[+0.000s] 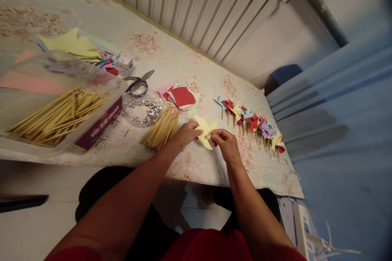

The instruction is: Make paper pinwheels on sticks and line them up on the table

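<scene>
Grip of the left hand (187, 133): thumb and fingers pinch the left edge of the yellow paper (206, 126). The right hand (226, 142) has its thumb and forefinger closed on the sheet's right side; whether they also hold something small, I cannot tell. The paper lies directly between the two hands, touched by both, so neither is nearer. It is raised toward the person's side of the counter (171, 57), a thin matte sheet with pointed corners and no clear long axis, one tip aimed toward the person's body.

Just beyond the left hand, a sheaf of slim, straw-coloured sticks (162, 128) fans toward the person, its far ends against a stack of smooth coloured paper, a red sheet (185, 96) on top. Left of the sheaf stands a round clear dish of shiny, metallic-looking bits (151, 112), with dark-handled scissors (147, 75) close behind. Farther left, a translucent plastic box (119, 89) holds more loose sticks (70, 110). Well to the right of the paper, finished pinwheels (252, 121) lie in a slanting row, crisp folded blades on thin stems. A soft floral cloth covers the counter; blue curtain folds (343, 130) hang at the right.
</scene>
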A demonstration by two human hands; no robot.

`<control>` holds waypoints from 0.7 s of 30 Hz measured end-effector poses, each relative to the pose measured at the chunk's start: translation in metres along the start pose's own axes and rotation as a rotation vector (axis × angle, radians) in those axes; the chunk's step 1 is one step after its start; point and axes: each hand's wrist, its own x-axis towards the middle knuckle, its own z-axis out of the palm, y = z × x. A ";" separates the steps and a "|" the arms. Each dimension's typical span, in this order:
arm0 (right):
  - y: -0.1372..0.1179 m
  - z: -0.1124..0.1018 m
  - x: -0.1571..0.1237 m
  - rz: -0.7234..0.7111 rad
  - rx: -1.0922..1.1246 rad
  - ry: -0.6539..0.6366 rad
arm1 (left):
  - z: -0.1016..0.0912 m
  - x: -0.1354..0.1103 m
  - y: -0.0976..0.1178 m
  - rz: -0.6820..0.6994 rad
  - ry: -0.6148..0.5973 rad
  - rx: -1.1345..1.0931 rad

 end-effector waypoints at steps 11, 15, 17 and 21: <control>-0.011 0.011 0.002 -0.015 -0.134 0.034 | 0.000 -0.002 0.001 0.069 0.022 0.154; -0.013 0.016 0.004 -0.024 -0.150 0.060 | -0.001 -0.002 0.001 0.080 0.024 0.173; -0.013 0.019 0.004 -0.026 -0.161 0.083 | -0.001 -0.002 0.001 0.088 0.023 0.189; -0.013 0.020 0.004 -0.034 -0.199 0.103 | -0.002 -0.003 0.001 0.109 0.017 0.223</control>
